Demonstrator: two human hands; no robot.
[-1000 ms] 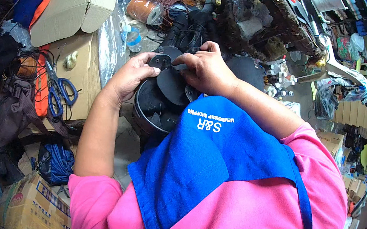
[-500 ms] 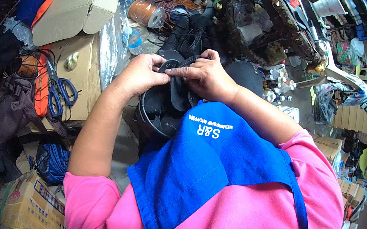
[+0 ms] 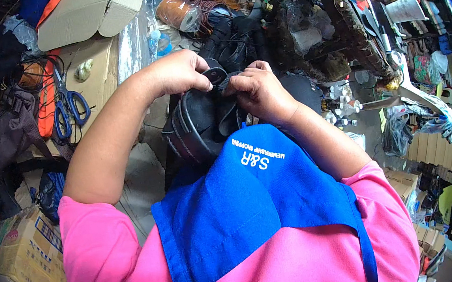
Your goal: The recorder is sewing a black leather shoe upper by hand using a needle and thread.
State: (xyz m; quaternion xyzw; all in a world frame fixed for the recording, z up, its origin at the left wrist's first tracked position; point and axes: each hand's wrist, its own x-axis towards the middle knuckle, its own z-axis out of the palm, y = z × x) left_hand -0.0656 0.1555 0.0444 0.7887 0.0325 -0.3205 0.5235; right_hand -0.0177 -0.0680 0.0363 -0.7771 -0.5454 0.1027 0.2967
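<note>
In front of my apron, my left hand (image 3: pixel 185 73) pinches a flat black piece with a rounded end (image 3: pixel 215 75) between thumb and fingers. Close by on its right, my right hand (image 3: pixel 259 91) is closed with curled fingers on a dark edge joined to that piece; what it grips is partly hidden. Below my hands lies a black curved item (image 3: pixel 190 131) with pale lines along its side, like a shoe or a bag, though I cannot tell which. A black strip bends down between it and my right hand.
To the left, blue-handled scissors (image 3: pixel 74 108) lie by an orange strip on cardboard (image 3: pixel 95 61). An orange thread spool (image 3: pixel 178 13) and a plastic bottle (image 3: pixel 162 44) stand beyond my hands. Small bottles (image 3: pixel 341 103) and a metal stand (image 3: pixel 419 90) are at the right.
My left hand has shifted up slightly. My right index finger has drawn back off the flat piece and curled. The black curved item has turned, showing more of its lined side.
</note>
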